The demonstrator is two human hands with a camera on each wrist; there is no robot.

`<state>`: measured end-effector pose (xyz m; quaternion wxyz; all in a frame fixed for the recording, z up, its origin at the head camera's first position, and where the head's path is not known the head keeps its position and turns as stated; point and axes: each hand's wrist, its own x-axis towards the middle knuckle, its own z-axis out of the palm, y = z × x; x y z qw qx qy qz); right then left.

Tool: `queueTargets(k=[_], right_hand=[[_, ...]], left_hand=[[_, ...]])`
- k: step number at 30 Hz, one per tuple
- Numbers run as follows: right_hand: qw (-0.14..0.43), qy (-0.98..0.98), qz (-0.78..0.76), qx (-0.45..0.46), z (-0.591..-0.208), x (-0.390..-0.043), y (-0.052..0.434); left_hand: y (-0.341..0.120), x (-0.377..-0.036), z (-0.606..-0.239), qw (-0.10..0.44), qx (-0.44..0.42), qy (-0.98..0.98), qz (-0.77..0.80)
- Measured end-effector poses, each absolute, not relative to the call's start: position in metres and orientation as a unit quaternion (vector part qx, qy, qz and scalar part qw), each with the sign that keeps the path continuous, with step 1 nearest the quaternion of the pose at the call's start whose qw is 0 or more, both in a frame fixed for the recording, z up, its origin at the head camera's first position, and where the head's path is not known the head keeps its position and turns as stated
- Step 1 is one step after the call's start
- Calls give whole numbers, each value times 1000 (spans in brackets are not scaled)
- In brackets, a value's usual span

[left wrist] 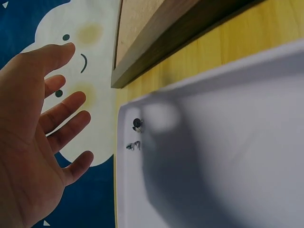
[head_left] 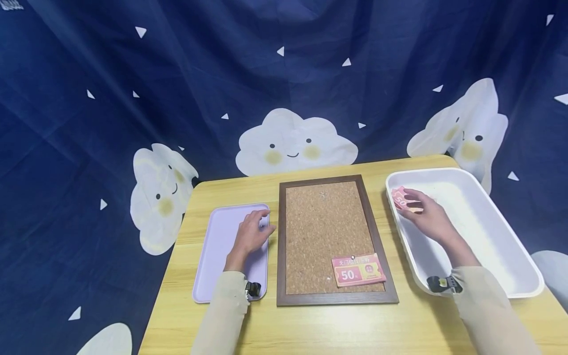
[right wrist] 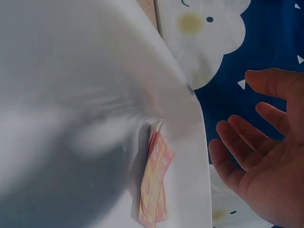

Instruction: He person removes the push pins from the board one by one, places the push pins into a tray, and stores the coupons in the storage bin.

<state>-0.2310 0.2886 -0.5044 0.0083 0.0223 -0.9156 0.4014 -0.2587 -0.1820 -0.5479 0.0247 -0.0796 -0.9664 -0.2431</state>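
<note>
**Both hands open over trays, cork board between them**

The left hand (head_left: 250,235) is held with fingers spread and relaxed above the flat lilac plastic tray (head_left: 213,266); nothing is gripped. In the left wrist view two small pins (left wrist: 135,135) are seen lying in a corner of that tray, just beside the fingertips (left wrist: 80,161).

The right hand (head_left: 427,213) is held open over the near-left corner of the deep white plastic bin (head_left: 510,231), fingers loosely extended. A small stack of pink paper vouchers (right wrist: 155,183) is seen leaning against the bin's inner wall, just beside the fingers; contact cannot be told.

Between the trays a wood-framed cork board (head_left: 326,227) is laid flat on the yellow wooden table (head_left: 355,330). One pink "50" voucher (head_left: 357,269) is pinned near the board's lower right corner.
</note>
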Motion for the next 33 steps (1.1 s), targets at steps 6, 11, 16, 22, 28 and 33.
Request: queueTargets(k=[6, 11, 16, 22, 28, 33], right_hand=[[27, -910, 410, 57, -503, -226, 284], [30, -908, 412, 71, -498, -223, 278], [31, -909, 409, 74, -495, -221, 273], [31, -906, 413, 84, -496, -218, 265], [34, -909, 406, 91, -499, -212, 259], [38, -910, 403, 87, -502, -204, 254]], left_hand=[[-176, -255, -546, 36, -94, -964, -247], [-172, -253, -547, 37, -89, -962, -254], [-167, -250, -546, 31, -93, -962, -255], [-161, -248, -546, 37, -106, -961, -251], [-157, -245, -547, 43, -119, -962, -242], [-154, -241, -548, 50, -121, -962, -240]])
